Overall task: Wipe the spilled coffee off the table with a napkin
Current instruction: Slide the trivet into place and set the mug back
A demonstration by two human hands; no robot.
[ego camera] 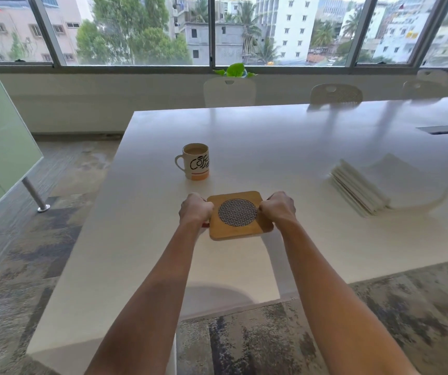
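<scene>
Gripping the wooden trivet [240, 214] with left hand [194, 209] and right hand [278, 209]; preparatory step; next, take a napkin [363, 188].

Daylit room with wide metal-framed windows [141, 31], long glossy white table [298, 136], white plastic chairs [229, 92], mottled grey carpet [407, 307].

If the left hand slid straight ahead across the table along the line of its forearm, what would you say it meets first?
Probably the coffee mug, standing just beyond the left hand, which grips the wooden trivet. Depth is unclear, so it might pass the mug's handle side.
</scene>
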